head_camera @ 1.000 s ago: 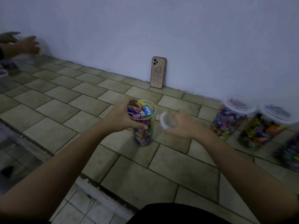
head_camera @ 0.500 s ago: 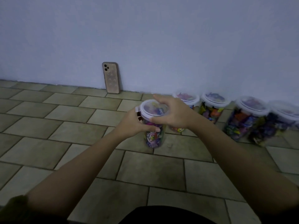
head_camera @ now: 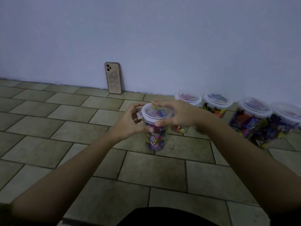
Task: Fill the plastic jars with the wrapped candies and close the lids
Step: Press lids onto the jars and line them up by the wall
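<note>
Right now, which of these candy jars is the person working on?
The lone jar in front: the left hand holds it, the right hand grips its lid. The other jars stand untouched by the wall.

Dim light; plain pale wall (head_camera: 162, 38) meets olive-tiled floor (head_camera: 48, 128); phone (head_camera: 113, 78) propped upright against wall

A phone (head_camera: 113, 78) in a pale patterned case stands upright left of centre, leaning against the plain bluish wall (head_camera: 162, 38). Below it, a floor (head_camera: 48, 119) of staggered olive-grey tiles fills the lower frame.
</note>
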